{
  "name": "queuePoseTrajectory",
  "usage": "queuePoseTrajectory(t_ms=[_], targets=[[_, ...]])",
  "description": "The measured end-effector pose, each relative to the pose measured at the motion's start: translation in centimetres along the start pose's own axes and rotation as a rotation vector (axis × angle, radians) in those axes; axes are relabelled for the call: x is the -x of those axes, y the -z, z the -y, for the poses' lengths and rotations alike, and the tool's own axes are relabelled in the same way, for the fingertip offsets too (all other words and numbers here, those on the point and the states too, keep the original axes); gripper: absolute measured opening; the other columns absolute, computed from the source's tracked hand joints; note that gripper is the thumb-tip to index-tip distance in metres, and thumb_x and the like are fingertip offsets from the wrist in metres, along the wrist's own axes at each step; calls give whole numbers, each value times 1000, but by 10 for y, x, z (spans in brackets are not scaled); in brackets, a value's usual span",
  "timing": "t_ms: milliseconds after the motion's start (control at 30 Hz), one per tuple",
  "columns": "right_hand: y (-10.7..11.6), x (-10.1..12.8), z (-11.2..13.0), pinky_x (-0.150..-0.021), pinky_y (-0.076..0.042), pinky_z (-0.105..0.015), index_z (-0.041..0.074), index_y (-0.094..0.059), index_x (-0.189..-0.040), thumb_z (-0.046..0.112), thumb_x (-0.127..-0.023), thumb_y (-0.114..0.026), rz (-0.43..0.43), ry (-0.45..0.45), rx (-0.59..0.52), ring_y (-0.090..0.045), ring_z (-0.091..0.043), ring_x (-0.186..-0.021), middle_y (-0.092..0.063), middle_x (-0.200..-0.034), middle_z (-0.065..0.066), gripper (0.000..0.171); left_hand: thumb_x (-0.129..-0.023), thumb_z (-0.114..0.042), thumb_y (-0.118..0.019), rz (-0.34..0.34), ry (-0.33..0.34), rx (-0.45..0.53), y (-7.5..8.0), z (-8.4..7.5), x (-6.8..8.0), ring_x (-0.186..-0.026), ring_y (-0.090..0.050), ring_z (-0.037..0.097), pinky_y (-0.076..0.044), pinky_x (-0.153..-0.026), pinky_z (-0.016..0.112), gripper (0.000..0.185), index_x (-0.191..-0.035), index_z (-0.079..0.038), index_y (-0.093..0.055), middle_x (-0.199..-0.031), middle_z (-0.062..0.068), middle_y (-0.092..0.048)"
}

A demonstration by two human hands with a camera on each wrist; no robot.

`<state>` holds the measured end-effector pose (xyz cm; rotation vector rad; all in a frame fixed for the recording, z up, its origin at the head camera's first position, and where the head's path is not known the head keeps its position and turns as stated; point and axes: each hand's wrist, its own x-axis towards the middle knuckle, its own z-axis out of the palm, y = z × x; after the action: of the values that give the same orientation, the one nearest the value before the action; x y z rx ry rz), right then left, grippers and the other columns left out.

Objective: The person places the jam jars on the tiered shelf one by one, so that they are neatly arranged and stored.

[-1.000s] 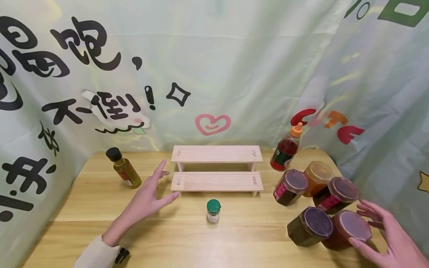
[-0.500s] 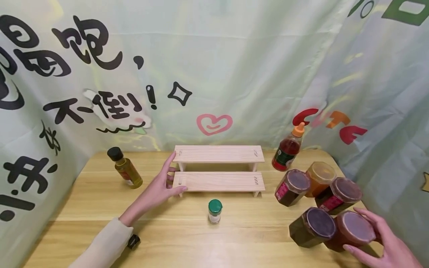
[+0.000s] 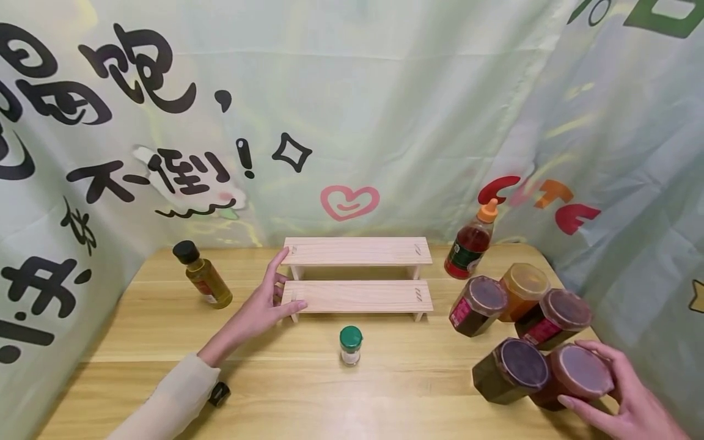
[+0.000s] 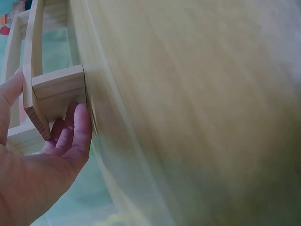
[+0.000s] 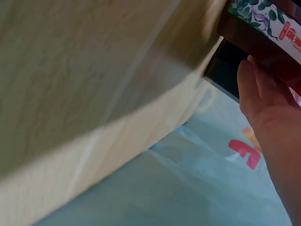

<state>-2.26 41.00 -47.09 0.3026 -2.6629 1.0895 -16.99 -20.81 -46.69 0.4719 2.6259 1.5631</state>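
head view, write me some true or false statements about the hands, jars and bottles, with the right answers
1. The left hand grips the left end of the wooden stand. True.
2. The green-capped shaker stands in front of the wooden stand. True.
3. The right hand holds the green-capped shaker. False: it is around the red-brown jar.
4. The orange-tipped bottle lies on the wooden stand. False: it stands upright to the right of it.
5. The black-capped bottle is left of the wooden stand. True.
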Motion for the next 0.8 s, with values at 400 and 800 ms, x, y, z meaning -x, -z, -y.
queuePoseTrajectory(t_ms=[400,800], targets=[[3,-5,9,-69,-49,-10,1,-43,-146,-8,-69,-100,-12,-47,42,-60,7,-95,-55,-120,27,96,-95,-26,-90,7,-4,5,0,5,-3,-89,-60,27,-55,-71,38,120,-174,-45,-2,-122,18,-56],[22,-11,33,-64,-44,-8,21,-54,-141,-6,-61,-105,-201,-109,88,-55,9,-85,-55,-110,26,98,-95,-32,-90,12,-27,-25,5,4,-2,-87,-49,27,-47,-70,35,117,-173,-49,-4,-109,14,-52]])
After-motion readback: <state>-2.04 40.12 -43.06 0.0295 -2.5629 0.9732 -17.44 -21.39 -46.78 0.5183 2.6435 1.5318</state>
